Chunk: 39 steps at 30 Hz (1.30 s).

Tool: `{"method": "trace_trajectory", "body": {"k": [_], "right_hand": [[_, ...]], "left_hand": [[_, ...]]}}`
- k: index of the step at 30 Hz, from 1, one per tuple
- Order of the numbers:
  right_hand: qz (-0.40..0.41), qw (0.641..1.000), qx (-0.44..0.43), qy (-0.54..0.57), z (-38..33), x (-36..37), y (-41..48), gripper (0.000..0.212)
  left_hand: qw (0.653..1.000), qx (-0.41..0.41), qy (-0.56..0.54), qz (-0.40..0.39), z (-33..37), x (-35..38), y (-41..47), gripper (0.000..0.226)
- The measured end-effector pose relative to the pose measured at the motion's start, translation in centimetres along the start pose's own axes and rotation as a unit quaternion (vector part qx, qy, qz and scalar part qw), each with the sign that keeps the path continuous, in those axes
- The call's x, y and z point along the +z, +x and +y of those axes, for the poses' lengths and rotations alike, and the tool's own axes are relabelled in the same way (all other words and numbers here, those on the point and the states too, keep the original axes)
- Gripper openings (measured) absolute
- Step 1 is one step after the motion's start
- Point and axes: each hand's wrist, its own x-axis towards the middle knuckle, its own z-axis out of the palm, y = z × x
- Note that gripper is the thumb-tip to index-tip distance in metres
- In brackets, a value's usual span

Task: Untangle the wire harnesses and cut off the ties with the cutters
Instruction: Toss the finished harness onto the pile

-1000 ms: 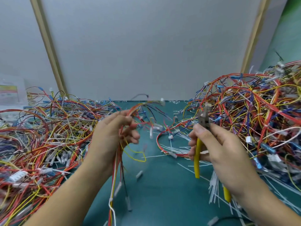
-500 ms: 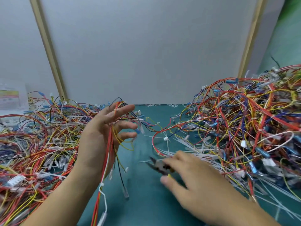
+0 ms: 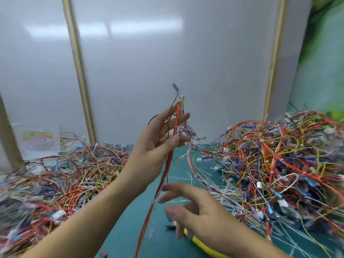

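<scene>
My left hand [image 3: 156, 146] is raised over the middle of the green mat [image 3: 122, 231]. Its thumb pinches a thin wire harness [image 3: 163, 175] of mostly red and orange wires against the fingers. The harness hangs straight down past my wrist, and a blue terminal sticks up above my fingertips. My right hand [image 3: 201, 215] hovers low with its fingers spread and holds nothing. The yellow-handled cutters [image 3: 202, 245] lie on the mat just under it, with the jaws mostly hidden by my fingers.
A big tangled pile of harnesses [image 3: 279, 164] fills the right side, and a flatter pile [image 3: 65, 174] covers the left. Cut white ties [image 3: 186, 178] litter the mat between them. A grey panel wall with wooden posts [image 3: 80, 71] stands behind.
My left hand has lifted the harness higher and straightened it. My right hand has lowered the cutters onto the mat and let go of them, and it now hovers open above them.
</scene>
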Motion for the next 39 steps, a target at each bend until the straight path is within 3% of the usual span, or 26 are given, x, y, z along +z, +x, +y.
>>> {"method": "trace_trajectory", "body": {"k": [7,10,13,15,20,22,25,28,31,35,39], "right_hand": [[0.031,0.999,-0.039,0.019,-7.5,-1.0,1.4,0.026],[0.089,0.989,0.003,-0.117,-7.4,-2.1,1.9,0.027],[0.067,0.931,0.079,-0.350,-3.8,-3.2,1.4,0.039],[0.014,0.896,0.112,-0.429,-0.9,-3.5,1.0,0.041],[-0.061,0.843,0.166,-0.508,4.0,-3.9,2.2,0.043],[-0.076,0.805,0.190,-0.556,5.0,-4.9,3.3,0.046],[-0.043,0.729,0.221,-0.646,6.8,-8.9,3.8,0.042],[-0.017,0.683,0.292,-0.669,8.9,-13.9,3.9,0.045],[0.000,0.677,0.352,-0.646,9.9,-16.0,4.8,0.049],[0.008,0.701,0.380,-0.604,9.0,-16.0,6.5,0.058],[0.000,0.735,0.240,-0.634,3.4,-12.9,7.0,0.040]], "left_hand": [[0.993,0.077,0.089,0.005,9.3,-1.1,4.7,0.067],[0.993,0.059,0.102,0.017,11.2,-1.4,5.7,0.065],[0.996,0.006,0.079,0.040,10.8,-1.5,5.1,0.065],[0.995,-0.035,0.077,0.046,9.9,-1.4,4.1,0.067],[0.991,-0.106,0.075,0.041,7.2,-0.7,1.8,0.064],[0.991,-0.111,0.063,0.043,6.5,-0.4,1.7,0.063],[0.992,-0.105,0.057,0.041,5.9,-0.3,1.9,0.059],[0.993,-0.097,0.053,0.036,5.2,-0.5,2.1,0.058],[0.993,-0.103,0.054,0.026,4.6,-0.8,2.2,0.059],[0.993,-0.104,0.054,0.017,4.7,-1.9,2.0,0.060],[0.994,-0.095,0.044,0.008,5.1,-3.0,1.8,0.060]]}}
